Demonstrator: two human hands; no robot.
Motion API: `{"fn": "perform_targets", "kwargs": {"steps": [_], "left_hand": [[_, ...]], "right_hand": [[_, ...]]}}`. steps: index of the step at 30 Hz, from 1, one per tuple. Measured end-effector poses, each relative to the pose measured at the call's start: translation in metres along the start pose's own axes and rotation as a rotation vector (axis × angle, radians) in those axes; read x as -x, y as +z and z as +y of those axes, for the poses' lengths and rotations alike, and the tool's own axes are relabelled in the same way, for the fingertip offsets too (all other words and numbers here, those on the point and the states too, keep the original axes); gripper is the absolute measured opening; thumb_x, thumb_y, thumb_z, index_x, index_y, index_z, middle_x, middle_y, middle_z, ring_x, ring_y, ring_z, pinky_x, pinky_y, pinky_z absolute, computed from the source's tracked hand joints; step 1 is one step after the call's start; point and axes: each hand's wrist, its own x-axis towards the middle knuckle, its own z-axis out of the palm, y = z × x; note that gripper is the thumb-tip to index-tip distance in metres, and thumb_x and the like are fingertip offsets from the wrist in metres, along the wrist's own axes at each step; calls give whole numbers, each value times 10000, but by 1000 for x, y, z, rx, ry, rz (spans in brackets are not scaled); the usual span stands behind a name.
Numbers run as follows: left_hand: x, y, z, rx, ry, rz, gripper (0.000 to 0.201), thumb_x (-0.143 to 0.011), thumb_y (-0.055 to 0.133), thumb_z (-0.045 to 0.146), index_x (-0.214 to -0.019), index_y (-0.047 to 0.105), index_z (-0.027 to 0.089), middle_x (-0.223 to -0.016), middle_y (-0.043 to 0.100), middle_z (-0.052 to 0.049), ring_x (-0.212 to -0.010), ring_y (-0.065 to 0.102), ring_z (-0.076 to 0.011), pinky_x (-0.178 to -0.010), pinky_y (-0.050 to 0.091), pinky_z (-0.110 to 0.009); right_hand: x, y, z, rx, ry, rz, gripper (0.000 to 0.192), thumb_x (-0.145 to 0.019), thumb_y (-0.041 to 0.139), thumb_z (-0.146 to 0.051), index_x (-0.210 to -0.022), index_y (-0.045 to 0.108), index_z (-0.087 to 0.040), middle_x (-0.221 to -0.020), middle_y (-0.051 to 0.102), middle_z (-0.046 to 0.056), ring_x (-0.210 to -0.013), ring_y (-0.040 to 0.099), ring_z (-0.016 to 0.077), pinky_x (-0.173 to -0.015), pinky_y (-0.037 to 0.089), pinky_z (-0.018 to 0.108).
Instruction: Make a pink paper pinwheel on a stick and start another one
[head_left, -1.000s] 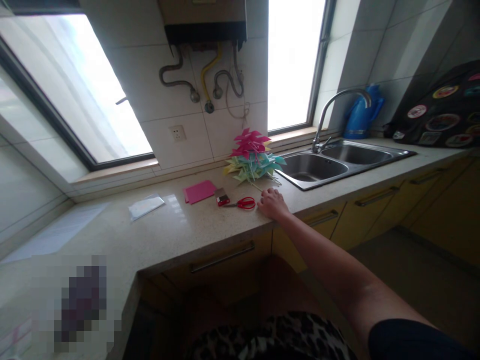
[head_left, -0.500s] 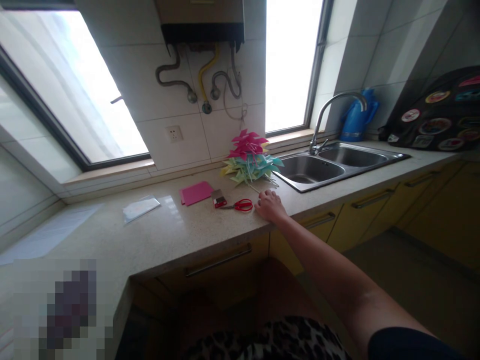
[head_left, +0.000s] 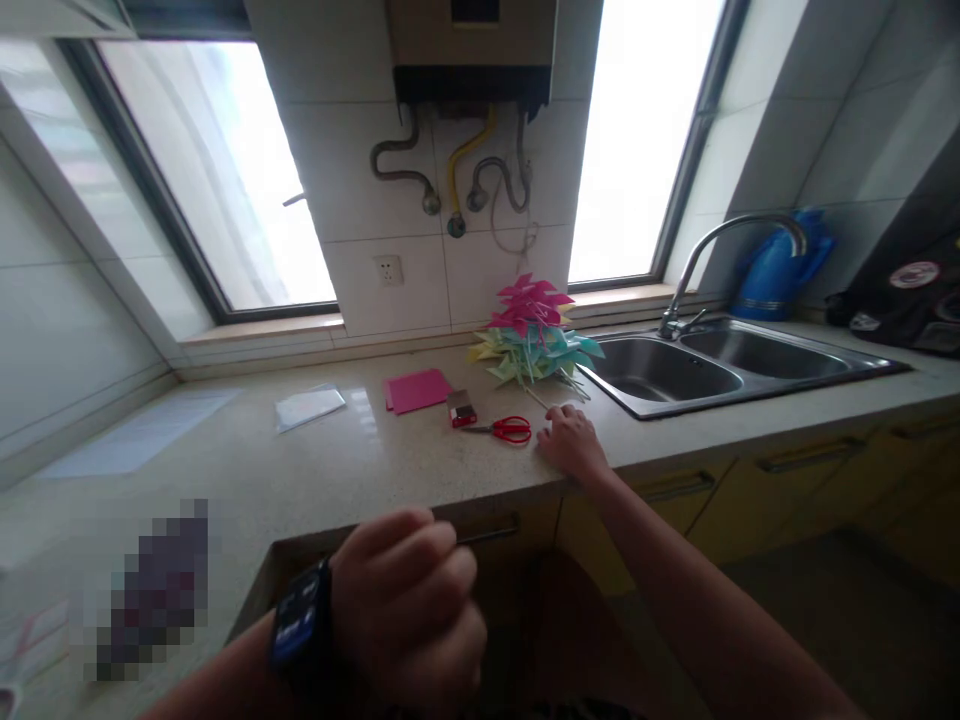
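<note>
My left hand (head_left: 412,610) is raised in front of me, closed in a fist with its back up and nothing showing in it; a dark smartwatch (head_left: 300,615) is on that wrist. On the counter rests my right hand (head_left: 574,440), fingers loosely spread and holding nothing that I can see. Just left of it lie red-handled scissors (head_left: 511,430), closed. Behind it is a pile of paper pinwheels (head_left: 532,340) in pink, blue and pale yellow, their sticks pointing towards the hand. A small red and dark box (head_left: 461,409) touches the scissors' tip area, beside pink paper sheets (head_left: 418,390).
A clear packet (head_left: 309,408) and a white sheet (head_left: 142,432) lie on the left of the counter (head_left: 360,465). To the right are a double sink (head_left: 660,370) with a tap, a blue jug (head_left: 776,265) and a black bag (head_left: 915,290). A blurred-out object lies lower left.
My left hand has come up into view as a fist with the watch facing me. The view has turned a little left. My right hand stays by the scissors.
</note>
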Motion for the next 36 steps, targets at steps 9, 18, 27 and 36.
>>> {"fn": "perform_targets", "kwargs": {"steps": [9,18,27,36], "left_hand": [[21,48,-106,-94,-421,-318,347,-988,501,300,-1289,583,147,-1240,677,-168,-1129,642,-303,-926,542,-486],[50,69,-123,59,-551,-463,471,-1041,394,411,-1458,501,221,-1477,565,-114,-1348,538,-283,-1078,476,-493],[50,67,-123,125,-611,-501,480,-1039,384,439,-1457,516,245,-1511,534,-99,-1386,498,-287,-1114,435,-509],[50,66,-124,156,-626,-489,469,-1029,406,431,-1450,525,263,-1507,539,-92,-1388,492,-281,-1123,414,-502]], "right_hand": [[-1,-3,2,-164,-221,-23,300,-972,609,-330,-1234,620,-184,-1273,630,106,-1119,626,248,-958,528,463],[-11,-18,-26,-285,-616,-308,475,-941,564,-320,-1416,546,-315,-1484,558,35,-1363,503,240,-1116,390,432],[-13,-17,-85,-219,-686,-429,612,-963,519,-507,-1536,404,-326,-1582,440,49,-1442,389,284,-1162,276,479],[-21,-1,-87,-83,-545,-381,625,-997,393,-523,-1529,434,-199,-1557,450,150,-1390,425,361,-1119,313,533]]}}
